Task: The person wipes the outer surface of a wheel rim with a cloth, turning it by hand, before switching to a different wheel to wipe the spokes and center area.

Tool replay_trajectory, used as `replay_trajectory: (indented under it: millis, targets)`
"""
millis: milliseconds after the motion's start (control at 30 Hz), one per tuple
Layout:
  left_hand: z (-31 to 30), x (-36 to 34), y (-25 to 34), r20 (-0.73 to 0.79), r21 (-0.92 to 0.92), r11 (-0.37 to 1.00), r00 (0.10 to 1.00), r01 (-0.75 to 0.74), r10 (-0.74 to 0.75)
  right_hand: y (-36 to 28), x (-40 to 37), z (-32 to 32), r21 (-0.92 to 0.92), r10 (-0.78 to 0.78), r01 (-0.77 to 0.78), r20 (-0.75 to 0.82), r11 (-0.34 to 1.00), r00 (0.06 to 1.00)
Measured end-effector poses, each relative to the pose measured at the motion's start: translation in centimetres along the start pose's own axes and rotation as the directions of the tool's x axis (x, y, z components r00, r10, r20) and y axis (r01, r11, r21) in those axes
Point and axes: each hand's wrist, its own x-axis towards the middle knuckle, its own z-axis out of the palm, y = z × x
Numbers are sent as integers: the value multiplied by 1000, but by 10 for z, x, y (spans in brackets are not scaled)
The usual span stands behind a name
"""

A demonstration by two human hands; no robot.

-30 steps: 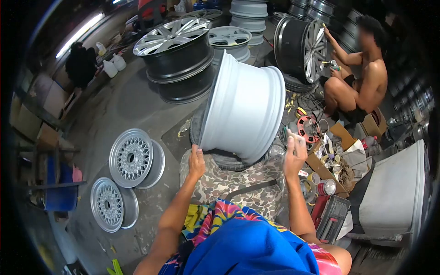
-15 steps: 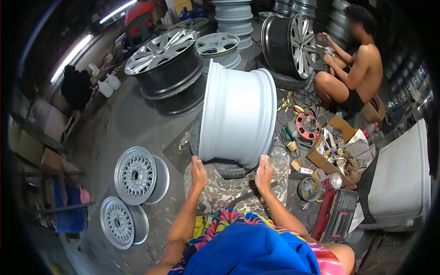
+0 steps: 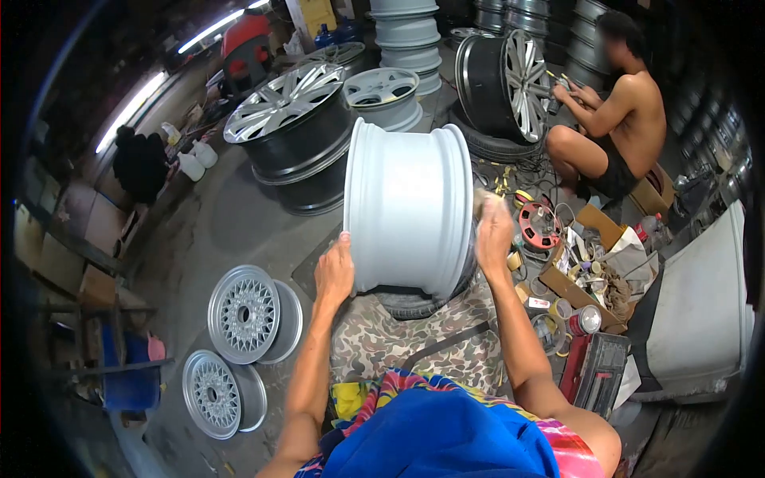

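A light grey wheel rim [image 3: 410, 211] stands on edge in front of me, its barrel facing me, on a black tyre [image 3: 410, 307]. My left hand [image 3: 335, 275] is closed on its left lip, low down, with some fingers hidden. At the right lip, my right hand [image 3: 494, 235] is raised and slightly blurred. Its fingers are closed on a small tan pad [image 3: 480, 203], whose exact kind I cannot make out. Camouflage cloth [image 3: 430, 338] lies below the rim, close to my lap.
Two silver mesh wheels [image 3: 244, 315] lean at the left. Large black-and-silver wheels [image 3: 291, 103] stand behind. On the right are a cardboard box of supplies [image 3: 558, 275], a toolbox [image 3: 602, 370], and a cable reel [image 3: 539, 223]. A co-worker [image 3: 629, 111] squats beside another wheel [image 3: 526, 88].
My right hand has moved up along the right lip, and my left hand slightly up the left. The rim has turned a little and stands straighter. The co-worker's hands have moved closer to their wheel.
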Motion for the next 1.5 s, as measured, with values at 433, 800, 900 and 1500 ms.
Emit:
replay_trajectory:
  millis: [433,800,900,1500]
  targets:
    - [17,153,58,-47,-185,970,987,-160,154,-41,1,79,-109,-462,528,358,842,811]
    - [20,148,62,-36,-396,913,995,-100,94,11,132,206,-339,-84,287,506,896,859]
    - [9,141,67,-69,-320,941,993,-112,94,-9,124,225,-366,58,151,500,918,864]
    - [3,128,80,-209,-133,986,975,-101,71,-5,127,235,-258,0,154,511,954,860]
